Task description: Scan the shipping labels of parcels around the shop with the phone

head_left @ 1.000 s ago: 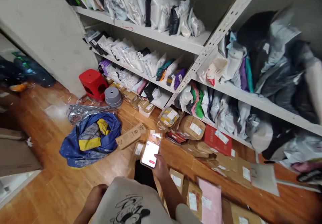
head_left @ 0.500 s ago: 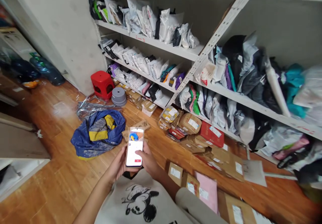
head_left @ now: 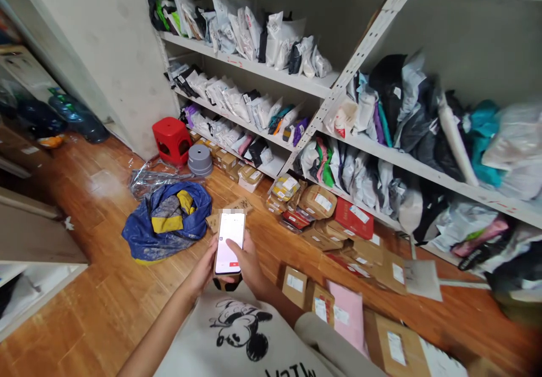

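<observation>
A smartphone (head_left: 229, 253) stands upright in front of my body, its lit screen mostly white with a small red button near the bottom. My left hand (head_left: 205, 268) is closed around the phone's left side and lower back. On the other side, my right hand (head_left: 249, 264) grips the phone's right edge, and its thumb lies over the middle of the screen. Beyond the phone, a flat brown cardboard piece (head_left: 239, 205) lies on the floor. To its left sits a crumpled blue and yellow sack (head_left: 139, 219).
White shelves (head_left: 271, 72) full of bagged parcels run along the wall. Several cardboard boxes (head_left: 295, 286) and a pink parcel (head_left: 348, 315) lie on the floor at right. A red stool (head_left: 171, 140) and a grey round stool (head_left: 200, 160) stand by the wall.
The phone screen has changed from a page with a coloured picture at the top to a mostly white one. My right thumb has moved up the screen.
</observation>
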The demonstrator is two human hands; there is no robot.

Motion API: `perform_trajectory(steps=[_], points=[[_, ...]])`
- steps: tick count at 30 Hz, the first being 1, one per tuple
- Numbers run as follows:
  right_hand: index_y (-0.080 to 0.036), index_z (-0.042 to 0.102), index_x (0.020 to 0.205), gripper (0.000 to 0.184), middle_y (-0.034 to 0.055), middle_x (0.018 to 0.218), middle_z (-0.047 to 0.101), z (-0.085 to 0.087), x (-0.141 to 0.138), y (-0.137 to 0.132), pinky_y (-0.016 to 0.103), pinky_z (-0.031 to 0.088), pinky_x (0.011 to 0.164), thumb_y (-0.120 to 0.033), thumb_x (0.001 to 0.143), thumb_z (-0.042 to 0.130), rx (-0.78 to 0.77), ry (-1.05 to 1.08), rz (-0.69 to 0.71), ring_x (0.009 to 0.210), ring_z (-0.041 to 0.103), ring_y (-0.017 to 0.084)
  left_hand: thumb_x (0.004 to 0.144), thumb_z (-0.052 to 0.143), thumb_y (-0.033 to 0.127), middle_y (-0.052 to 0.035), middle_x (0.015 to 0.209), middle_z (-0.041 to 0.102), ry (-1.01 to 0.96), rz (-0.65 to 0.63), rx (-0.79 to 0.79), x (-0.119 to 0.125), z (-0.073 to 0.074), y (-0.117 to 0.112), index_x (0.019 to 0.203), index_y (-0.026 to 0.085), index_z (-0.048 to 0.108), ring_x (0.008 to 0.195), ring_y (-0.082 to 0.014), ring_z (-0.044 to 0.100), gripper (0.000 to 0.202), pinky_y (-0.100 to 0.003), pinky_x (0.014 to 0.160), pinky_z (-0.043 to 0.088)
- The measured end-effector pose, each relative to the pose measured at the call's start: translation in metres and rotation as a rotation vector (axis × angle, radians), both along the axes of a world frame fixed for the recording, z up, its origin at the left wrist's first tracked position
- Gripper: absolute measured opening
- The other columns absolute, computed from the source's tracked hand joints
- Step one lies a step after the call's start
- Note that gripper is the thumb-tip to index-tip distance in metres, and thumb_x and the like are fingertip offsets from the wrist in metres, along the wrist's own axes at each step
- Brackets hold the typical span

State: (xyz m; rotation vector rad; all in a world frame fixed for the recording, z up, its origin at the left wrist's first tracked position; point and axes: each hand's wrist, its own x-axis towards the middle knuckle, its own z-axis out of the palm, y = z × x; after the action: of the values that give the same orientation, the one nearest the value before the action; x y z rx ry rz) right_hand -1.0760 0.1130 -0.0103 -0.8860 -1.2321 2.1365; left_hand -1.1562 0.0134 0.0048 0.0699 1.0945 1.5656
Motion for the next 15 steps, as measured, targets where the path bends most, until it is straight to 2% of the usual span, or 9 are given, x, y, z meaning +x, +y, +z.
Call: perform_trajectory(steps=[4, 7, 9, 12, 15], points=[[-0.025, 0.057, 0.106, 0.036, 0.0003, 0.096, 0.074, -0.005, 0.003, 0.006, 0.032, 0.052, 0.071, -0.024, 0.07, 0.061, -0.013, 0.112, 0.052, 0.083, 0.067, 0.022, 0.086, 0.063, 0.044, -0.0088, 0.148, 0.048, -0.051, 0.028, 0.062, -0.004, 0.002, 0.0, 0.15, 0.028, 0.033, 0.123, -0.0339, 0.055, 0.072, -0.029, 0.061, 0.063], [-0.024, 0.06, 0.111, 0.047, 0.0005, 0.096, 0.074, -0.008, 0.006, 0.011, 0.035, 0.052, 0.079, -0.02, 0.064, 0.056, -0.015, 0.163, 0.111, 0.09, 0.067, 0.024, 0.083, 0.064, 0.042, -0.0081, 0.146, 0.049, -0.065, 0.009, 0.087, -0.007, 0.004, -0.002, 0.151, 0.029, 0.03, 0.121, -0.0364, 0.057, 0.077, -0.034, 0.059, 0.063], [-0.025, 0.06, 0.114, 0.048, 0.0003, 0.099, 0.074, -0.009, 0.007, 0.014, 0.036, 0.051, 0.085, -0.019, 0.066, 0.055, -0.004, 0.179, 0.146, 0.095, 0.066, 0.025, 0.079, 0.065, 0.04, -0.0092, 0.143, 0.052, -0.07, -0.012, 0.072, -0.009, 0.003, -0.002, 0.152, 0.03, 0.027, 0.114, -0.0371, 0.06, 0.082, -0.038, 0.057, 0.063], [-0.026, 0.06, 0.117, 0.047, 0.0, 0.106, 0.073, -0.01, 0.009, 0.017, 0.037, 0.049, 0.092, -0.017, 0.071, 0.054, 0.035, 0.163, 0.154, 0.104, 0.064, 0.024, 0.073, 0.067, 0.034, -0.0119, 0.141, 0.053, -0.047, -0.025, 0.041, -0.009, 0.003, -0.001, 0.152, 0.028, 0.028, 0.105, -0.0358, 0.064, 0.089, -0.035, 0.054, 0.061], [-0.026, 0.059, 0.117, 0.051, 0.0002, 0.108, 0.072, -0.011, 0.008, 0.019, 0.04, 0.046, 0.099, -0.017, 0.067, 0.055, 0.012, 0.19, 0.151, 0.107, 0.063, 0.025, 0.07, 0.069, 0.032, -0.013, 0.14, 0.053, 0.047, -0.036, -0.021, -0.007, 0.005, 0.001, 0.152, 0.028, 0.027, 0.098, -0.0336, 0.066, 0.092, -0.032, 0.049, 0.059]])
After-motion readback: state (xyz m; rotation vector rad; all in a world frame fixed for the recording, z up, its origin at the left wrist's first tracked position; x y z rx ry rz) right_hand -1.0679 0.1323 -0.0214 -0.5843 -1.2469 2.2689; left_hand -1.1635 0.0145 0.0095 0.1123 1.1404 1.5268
